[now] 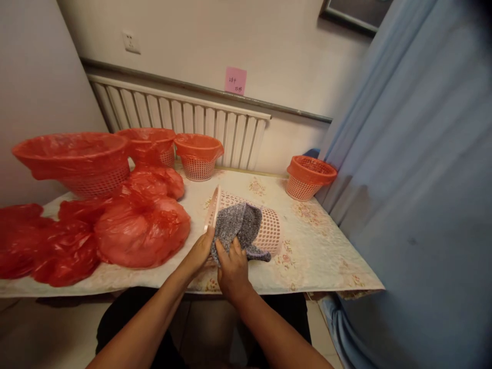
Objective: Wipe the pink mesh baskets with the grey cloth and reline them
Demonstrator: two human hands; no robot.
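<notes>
A pale pink perforated plastic basket (pixel 272 230) lies on its side on the table, its mouth facing left. My left hand (pixel 201 250) is closed around the basket's near rim. My right hand (pixel 233 266) presses a speckled grey cloth (pixel 232 223) against the outside of the basket, fingers bent into the fabric. The cloth drapes over the basket's side, and one end hangs toward the table at the right. Part of the basket's wall is hidden behind the cloth.
Several baskets lined with red bags stand at the back left, including a large one (pixel 92 179); another lined basket (pixel 303 187) is at the back right. Red plastic bags (pixel 142 233) lie at the left. A blue curtain (pixel 415 179) borders the right side.
</notes>
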